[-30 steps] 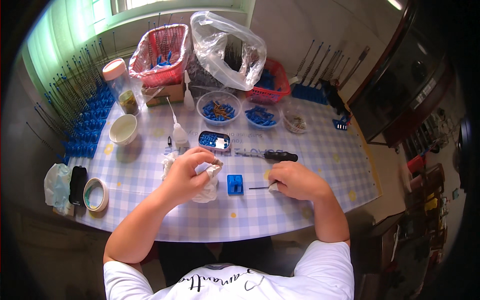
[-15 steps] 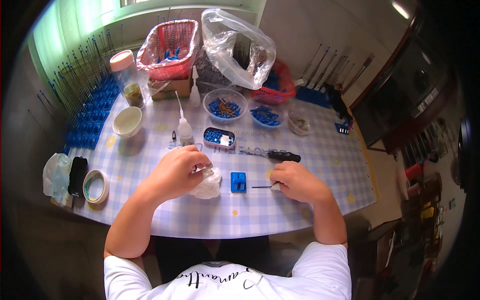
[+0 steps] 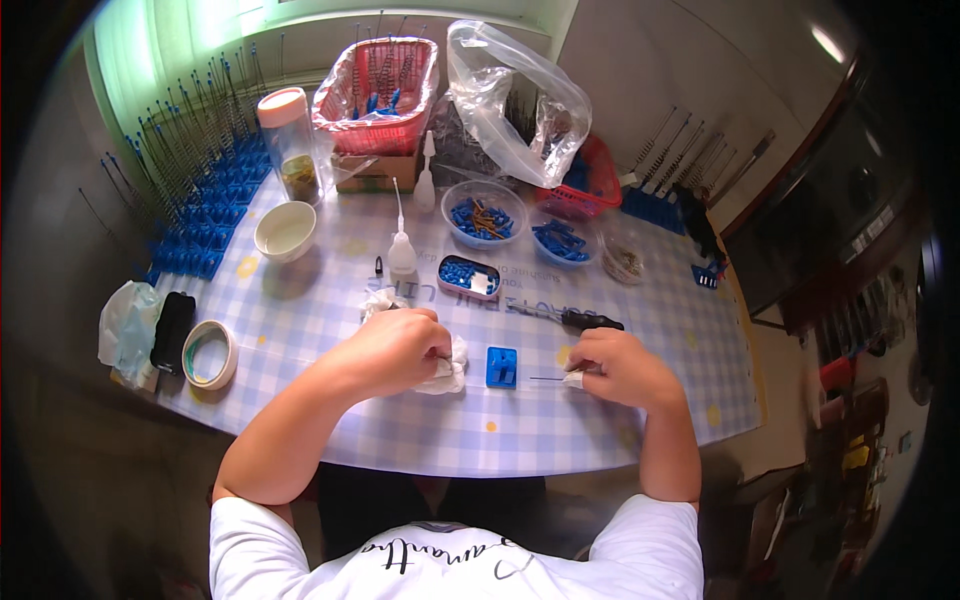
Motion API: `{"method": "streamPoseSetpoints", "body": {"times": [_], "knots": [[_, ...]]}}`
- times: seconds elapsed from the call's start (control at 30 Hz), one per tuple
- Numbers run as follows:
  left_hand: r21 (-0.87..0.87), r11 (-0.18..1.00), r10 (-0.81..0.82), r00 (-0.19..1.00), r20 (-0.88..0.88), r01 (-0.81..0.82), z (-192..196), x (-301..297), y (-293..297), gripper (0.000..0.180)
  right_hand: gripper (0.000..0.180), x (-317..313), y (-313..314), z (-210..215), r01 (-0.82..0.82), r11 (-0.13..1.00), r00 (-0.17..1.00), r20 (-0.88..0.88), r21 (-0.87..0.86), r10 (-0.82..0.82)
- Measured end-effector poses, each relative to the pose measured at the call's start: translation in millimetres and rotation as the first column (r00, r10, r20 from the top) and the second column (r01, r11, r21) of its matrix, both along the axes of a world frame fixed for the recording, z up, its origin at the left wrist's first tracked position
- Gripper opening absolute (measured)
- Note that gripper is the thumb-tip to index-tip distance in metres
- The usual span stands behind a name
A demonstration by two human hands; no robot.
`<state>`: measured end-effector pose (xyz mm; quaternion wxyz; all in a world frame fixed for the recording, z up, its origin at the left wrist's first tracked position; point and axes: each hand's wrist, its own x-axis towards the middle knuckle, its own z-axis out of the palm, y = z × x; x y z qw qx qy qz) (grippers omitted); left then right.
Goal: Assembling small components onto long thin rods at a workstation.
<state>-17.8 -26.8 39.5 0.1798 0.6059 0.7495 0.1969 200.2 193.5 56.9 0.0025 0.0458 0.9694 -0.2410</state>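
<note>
My left hand (image 3: 395,350) is closed with the knuckles up. Its fingertips press down on a crumpled white tissue (image 3: 447,378); whatever they pinch is hidden from sight. To the right of the tissue sits a small blue plastic block (image 3: 502,367) with a slotted top. My right hand (image 3: 625,368), its fingers closed, holds a thin dark metal rod (image 3: 545,378) that points left toward the block. Something whitish (image 3: 574,379) shows at my right fingertips around the rod's end. Beyond the right hand lies a black-handled screwdriver (image 3: 592,320).
Behind the hands are an oval tin (image 3: 468,277) of blue pieces, a dropper bottle (image 3: 402,255) and tubs of blue parts (image 3: 483,212). A white bowl (image 3: 285,232) and a tape roll (image 3: 210,355) stand left. Blue racks (image 3: 200,225) of upright wires line the far left edge.
The whole view has shifted. My left hand has turned down against the tissue; a small metallic thing seen at its fingertips before is now hidden. My right hand keeps its grip on the rod.
</note>
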Motion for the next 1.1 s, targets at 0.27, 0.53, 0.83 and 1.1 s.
{"method": "streamPoseSetpoints", "body": {"times": [0.27,0.53,0.83,1.1], "knots": [[0.017,1.000,0.001,1.000,-0.014,0.000,-0.9,0.1,-1.5,0.020,0.019,-14.1,5.5,5.9,0.047,0.989,0.992,-0.107,-0.140,-0.063],[0.170,0.985,0.014,1.000,-0.025,-0.010,-0.2,0.3,-5.2,0.020,0.017,-89.8,-10.1,26.7,-0.003,0.991,0.988,-0.153,0.133,0.023],[0.295,0.953,0.103,0.991,-0.086,-0.073,-16.6,2.4,2.8,0.017,0.016,-156.1,-5.2,-12.4,-0.082,0.915,0.978,-0.147,0.396,0.151],[0.334,0.942,0.092,0.980,-0.175,-0.029,-18.7,2.2,5.1,0.017,0.016,-166.4,-10.1,-17.6,-0.121,0.872,0.983,-0.066,0.474,0.172]]}}
